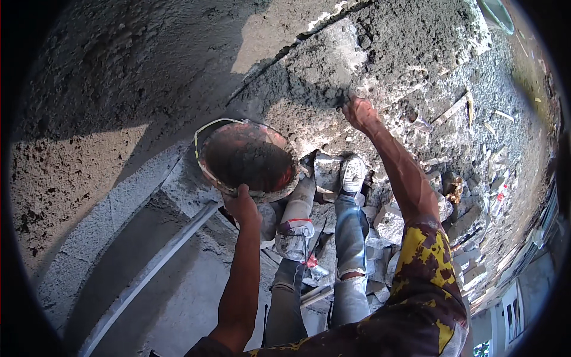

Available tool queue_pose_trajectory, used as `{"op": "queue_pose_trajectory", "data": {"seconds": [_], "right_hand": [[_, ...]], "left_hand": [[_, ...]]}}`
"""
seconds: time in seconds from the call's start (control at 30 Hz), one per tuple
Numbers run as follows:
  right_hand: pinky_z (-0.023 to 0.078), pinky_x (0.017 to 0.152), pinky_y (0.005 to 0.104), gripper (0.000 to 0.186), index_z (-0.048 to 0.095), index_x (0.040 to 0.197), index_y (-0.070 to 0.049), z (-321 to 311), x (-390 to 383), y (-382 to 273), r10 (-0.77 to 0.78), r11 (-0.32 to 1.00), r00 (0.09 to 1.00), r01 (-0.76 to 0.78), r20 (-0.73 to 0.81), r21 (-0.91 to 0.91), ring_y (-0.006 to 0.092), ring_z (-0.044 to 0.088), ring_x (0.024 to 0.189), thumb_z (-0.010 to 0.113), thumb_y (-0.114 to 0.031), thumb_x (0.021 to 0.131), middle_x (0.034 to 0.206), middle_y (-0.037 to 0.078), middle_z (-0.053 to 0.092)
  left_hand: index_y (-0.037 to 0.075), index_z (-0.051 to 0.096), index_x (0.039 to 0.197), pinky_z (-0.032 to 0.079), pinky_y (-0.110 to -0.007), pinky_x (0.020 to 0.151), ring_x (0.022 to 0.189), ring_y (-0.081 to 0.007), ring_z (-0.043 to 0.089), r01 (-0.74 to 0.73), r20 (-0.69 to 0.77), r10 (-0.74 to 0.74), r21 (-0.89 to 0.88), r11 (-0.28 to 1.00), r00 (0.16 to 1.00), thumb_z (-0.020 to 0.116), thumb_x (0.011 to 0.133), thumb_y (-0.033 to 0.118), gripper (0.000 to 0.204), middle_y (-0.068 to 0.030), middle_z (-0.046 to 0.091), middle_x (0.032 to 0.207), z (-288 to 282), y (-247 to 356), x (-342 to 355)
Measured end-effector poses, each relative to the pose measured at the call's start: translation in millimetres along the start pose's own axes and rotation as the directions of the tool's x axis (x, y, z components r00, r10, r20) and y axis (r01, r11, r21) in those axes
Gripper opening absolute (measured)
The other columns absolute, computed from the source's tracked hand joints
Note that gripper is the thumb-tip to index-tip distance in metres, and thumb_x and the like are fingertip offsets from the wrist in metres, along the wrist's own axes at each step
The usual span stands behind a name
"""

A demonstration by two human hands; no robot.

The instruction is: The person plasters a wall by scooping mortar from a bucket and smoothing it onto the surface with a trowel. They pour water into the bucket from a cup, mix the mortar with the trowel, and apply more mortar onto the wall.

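My left hand (241,207) grips the near rim of a round bucket (205,163), its thumb over the edge. Grey wet mortar (256,166) lies inside, and the bucket has a pale wire handle. My right arm stretches forward, and my right hand (360,113) is closed low over the rough surface. Whatever it holds, if anything, is hidden against the grey mortar. Wet mortar (321,83) is spread in lumps beside and beyond that hand.
Broken blocks and rubble (389,223) lie around my feet. A long pale metal bar (148,271) slants at lower left beside a ledge (89,241). A crack (285,50) runs across the surface ahead. A greenish container (498,15) sits at far upper right.
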State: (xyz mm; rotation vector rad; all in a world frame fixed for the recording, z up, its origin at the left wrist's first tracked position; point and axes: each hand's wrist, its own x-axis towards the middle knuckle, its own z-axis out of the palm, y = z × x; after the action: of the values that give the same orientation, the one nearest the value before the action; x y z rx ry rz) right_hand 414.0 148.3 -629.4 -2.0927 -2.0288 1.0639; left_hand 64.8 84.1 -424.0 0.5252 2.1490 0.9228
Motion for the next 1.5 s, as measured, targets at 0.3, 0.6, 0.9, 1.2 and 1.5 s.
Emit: {"op": "queue_pose_trajectory", "data": {"seconds": [0.3,0.6,0.9,1.2,1.5], "right_hand": [[0.048,0.067,0.0505,0.038,0.045,0.117,-0.009,21.9,-82.9,-119.9,0.18,0.862,0.981,-0.192,0.07,0.469,0.037,0.06,0.083,0.05,-0.029,0.085,0.09,0.018,0.06],[0.039,0.03,0.0288,0.026,0.053,0.105,-0.008,-92.4,-20.3,-42.1,0.408,0.908,0.889,-0.371,-0.207,0.198,0.0122,0.047,0.04,0.043,-0.029,0.092,0.062,0.008,0.056],[0.037,0.035,0.038,0.04,0.048,0.117,0.008,73.5,-41.1,-59.9,-0.286,0.939,0.845,0.153,-0.451,-0.308,0.0172,0.043,0.046,0.044,-0.019,0.088,0.062,0.009,0.047],[0.05,0.059,0.0424,0.035,0.046,0.118,-0.013,16.2,-85.1,-173.8,-0.065,0.986,0.987,0.041,0.148,0.16,0.0297,0.063,0.068,0.043,-0.031,0.089,0.087,0.013,0.064],[0.049,0.064,0.0495,0.035,0.052,0.108,-0.007,11.8,-92.8,-2.9,0.492,0.852,0.858,-0.439,-0.149,0.286,0.0388,0.063,0.077,0.051,-0.031,0.084,0.082,0.023,0.064]], "left_hand": [[0.008,0.039,0.125,0.056,-0.041,0.051,0.082,-0.0258,0.058,-0.033,0.046,0.034,-0.016,0.999,0.998,0.059,0.073,0.007,0.056,-0.0117,0.051,0.108,5.5,-6.8,1.4],[0.01,0.038,0.128,0.053,-0.036,0.059,0.089,-0.0224,0.057,0.007,0.059,-0.006,-0.018,1.0,0.998,0.058,0.076,0.006,0.056,-0.0088,0.051,0.112,-9.1,6.0,-0.6],[0.003,0.034,0.13,0.045,-0.033,0.084,0.098,-0.022,0.054,-0.066,0.141,0.071,-0.041,0.997,0.987,0.054,0.077,-0.003,0.057,-0.0107,0.05,0.12,46.6,1.1,-23.4],[0.007,0.032,0.133,0.051,-0.037,0.076,0.098,-0.0244,0.054,-0.096,0.075,0.09,0.074,0.993,0.993,0.055,0.079,-0.002,0.06,-0.013,0.049,0.121,-3.0,-2.5,7.0],[-0.013,0.026,0.123,0.042,-0.039,0.087,0.101,-0.0342,0.05,-0.26,0.08,0.248,0.273,0.926,0.966,0.056,0.078,0.014,0.06,-0.0284,0.045,0.117,25.8,0.2,-18.8]]}}
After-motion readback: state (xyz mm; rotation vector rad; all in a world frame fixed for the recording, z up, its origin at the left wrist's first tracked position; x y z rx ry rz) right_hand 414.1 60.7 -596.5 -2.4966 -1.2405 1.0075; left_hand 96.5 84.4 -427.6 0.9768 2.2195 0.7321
